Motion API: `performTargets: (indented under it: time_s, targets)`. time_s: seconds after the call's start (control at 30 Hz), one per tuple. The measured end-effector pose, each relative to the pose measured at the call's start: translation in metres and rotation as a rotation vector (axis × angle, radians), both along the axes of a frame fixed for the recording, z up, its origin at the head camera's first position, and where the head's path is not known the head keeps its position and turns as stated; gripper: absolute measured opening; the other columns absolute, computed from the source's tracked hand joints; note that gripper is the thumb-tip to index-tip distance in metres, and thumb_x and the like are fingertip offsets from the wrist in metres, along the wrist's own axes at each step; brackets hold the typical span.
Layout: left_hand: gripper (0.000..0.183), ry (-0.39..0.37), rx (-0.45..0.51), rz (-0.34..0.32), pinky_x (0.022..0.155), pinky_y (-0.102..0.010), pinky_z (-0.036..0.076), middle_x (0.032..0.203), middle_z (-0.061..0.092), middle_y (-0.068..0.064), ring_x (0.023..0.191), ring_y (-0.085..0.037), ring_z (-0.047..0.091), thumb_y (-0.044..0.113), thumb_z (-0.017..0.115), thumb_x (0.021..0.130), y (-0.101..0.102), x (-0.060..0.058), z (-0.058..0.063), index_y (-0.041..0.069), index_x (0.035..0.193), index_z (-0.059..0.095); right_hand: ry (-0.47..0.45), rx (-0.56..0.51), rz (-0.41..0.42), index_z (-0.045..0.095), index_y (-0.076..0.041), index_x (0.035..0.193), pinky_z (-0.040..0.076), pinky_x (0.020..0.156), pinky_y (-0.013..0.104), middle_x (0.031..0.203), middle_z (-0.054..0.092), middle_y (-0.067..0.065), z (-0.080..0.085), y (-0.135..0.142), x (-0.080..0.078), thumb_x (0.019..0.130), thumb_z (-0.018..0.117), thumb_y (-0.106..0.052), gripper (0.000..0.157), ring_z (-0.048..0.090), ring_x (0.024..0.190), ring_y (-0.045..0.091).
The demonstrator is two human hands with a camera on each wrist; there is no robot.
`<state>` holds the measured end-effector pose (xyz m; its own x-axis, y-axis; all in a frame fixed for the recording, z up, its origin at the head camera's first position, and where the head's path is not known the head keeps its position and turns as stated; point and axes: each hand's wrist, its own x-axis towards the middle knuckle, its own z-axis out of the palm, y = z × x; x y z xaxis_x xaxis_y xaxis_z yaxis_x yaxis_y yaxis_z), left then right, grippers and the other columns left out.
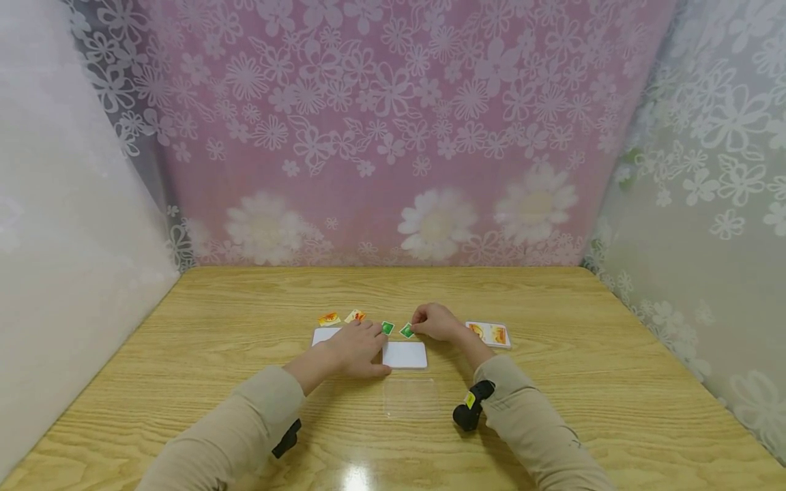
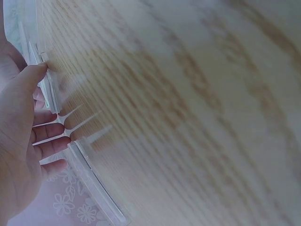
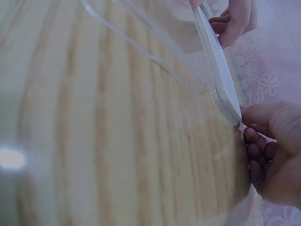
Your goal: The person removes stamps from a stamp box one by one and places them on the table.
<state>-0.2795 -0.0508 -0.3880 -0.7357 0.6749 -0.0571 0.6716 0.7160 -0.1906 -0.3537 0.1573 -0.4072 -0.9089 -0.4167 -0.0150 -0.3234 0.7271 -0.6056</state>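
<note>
My left hand [image 1: 359, 349] reaches over the table with fingers spread, between two flat white cases. Its thumb touches the near left corner of the white case [image 1: 404, 355] in the middle; the other white case [image 1: 324, 334] lies partly hidden beneath or behind the hand. Just past the fingertips is a small green picture card [image 1: 387, 328]. With curled fingers, my right hand [image 1: 439, 322] pinches the edge of a second green picture card [image 1: 406, 331], low at the tabletop. In the right wrist view, the right thumb is close to the white case's corner [image 3: 228, 96].
A clear plastic lid [image 1: 411, 397] lies in front of the middle case. Two small orange-and-yellow cards [image 1: 329, 318] are behind the left case. To the right, beyond my right wrist, sits a case with orange pictures [image 1: 489, 334]. Curtains surround the wooden table [image 1: 245, 293].
</note>
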Motion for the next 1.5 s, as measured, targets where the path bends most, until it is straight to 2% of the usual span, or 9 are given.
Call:
performTargets:
  time_s: [0.3, 0.47, 0.7, 0.9, 1.0, 1.17, 1.37, 1.5]
  targets:
    - [0.057, 0.001, -0.005, 0.009, 0.089, -0.037, 0.041, 0.108, 0.054, -0.002, 0.105, -0.019, 0.051, 0.059, 0.048, 0.089, -0.001, 0.0, 0.0, 0.01, 0.116, 0.058, -0.046, -0.073, -0.016, 0.065, -0.006, 0.088, 0.038, 0.059, 0.025, 0.077, 0.057, 0.001, 0.0, 0.005, -0.001, 0.088, 0.064, -0.016, 0.01, 0.046, 0.067, 0.014]
    - [0.061, -0.01, -0.005, 0.021, 0.092, -0.037, 0.04, 0.113, 0.054, -0.003, 0.11, -0.02, 0.05, 0.059, 0.047, 0.089, -0.003, 0.0, 0.0, 0.009, 0.123, 0.056, -0.063, -0.093, -0.029, 0.065, -0.007, 0.089, 0.039, 0.062, 0.026, 0.08, 0.059, 0.001, 0.002, 0.008, -0.002, 0.089, 0.064, -0.017, 0.01, 0.048, 0.07, 0.015]
    - [0.063, -0.062, 0.036, 0.051, 0.101, -0.043, 0.035, 0.124, 0.053, -0.005, 0.12, -0.022, 0.047, 0.06, 0.046, 0.089, -0.005, -0.002, 0.002, 0.011, 0.127, 0.054, -0.079, -0.128, -0.006, 0.064, -0.005, 0.091, 0.04, 0.068, 0.03, 0.086, 0.06, 0.004, 0.01, 0.012, 0.004, 0.091, 0.06, -0.016, 0.012, 0.049, 0.076, 0.017]
    - [0.061, -0.05, 0.037, 0.056, 0.103, -0.045, 0.033, 0.127, 0.053, -0.005, 0.123, -0.022, 0.045, 0.059, 0.043, 0.091, -0.007, -0.005, 0.006, 0.012, 0.129, 0.053, -0.101, -0.146, 0.002, 0.063, -0.007, 0.097, 0.043, 0.075, 0.034, 0.094, 0.061, 0.004, 0.018, 0.019, 0.009, 0.093, 0.057, -0.02, 0.015, 0.053, 0.084, 0.018]
    - [0.059, -0.018, 0.045, 0.046, 0.099, -0.042, 0.037, 0.124, 0.055, -0.005, 0.119, -0.022, 0.049, 0.056, 0.043, 0.092, -0.008, -0.007, 0.009, 0.01, 0.128, 0.053, -0.077, -0.125, 0.015, 0.063, -0.007, 0.099, 0.044, 0.077, 0.035, 0.095, 0.062, 0.005, 0.022, 0.025, 0.011, 0.094, 0.056, -0.022, 0.017, 0.054, 0.086, 0.019]
    - [0.048, 0.046, 0.125, 0.032, 0.091, -0.04, 0.043, 0.111, 0.06, -0.004, 0.106, -0.021, 0.055, 0.047, 0.049, 0.093, -0.008, -0.008, 0.017, 0.008, 0.119, 0.058, -0.03, -0.091, 0.047, 0.063, -0.006, 0.102, 0.045, 0.078, 0.037, 0.099, 0.063, 0.009, 0.03, 0.037, 0.017, 0.095, 0.055, -0.026, 0.023, 0.056, 0.089, 0.02]
    - [0.036, 0.12, 0.211, 0.021, 0.085, -0.039, 0.044, 0.101, 0.06, -0.004, 0.099, -0.022, 0.056, 0.039, 0.055, 0.092, -0.011, -0.006, 0.028, 0.007, 0.107, 0.061, 0.13, -0.036, 0.148, 0.065, -0.007, 0.098, 0.045, 0.077, 0.037, 0.093, 0.063, 0.003, 0.042, 0.049, 0.033, 0.093, 0.058, -0.027, 0.021, 0.056, 0.085, 0.017]
    - [0.032, 0.165, 0.239, 0.008, 0.076, -0.036, 0.043, 0.09, 0.058, -0.003, 0.089, -0.022, 0.056, 0.038, 0.057, 0.091, -0.013, -0.001, 0.033, 0.007, 0.096, 0.06, 0.244, 0.029, 0.213, 0.065, -0.007, 0.098, 0.047, 0.081, 0.04, 0.098, 0.061, 0.003, 0.047, 0.051, 0.048, 0.091, 0.061, -0.029, 0.024, 0.057, 0.092, 0.023]
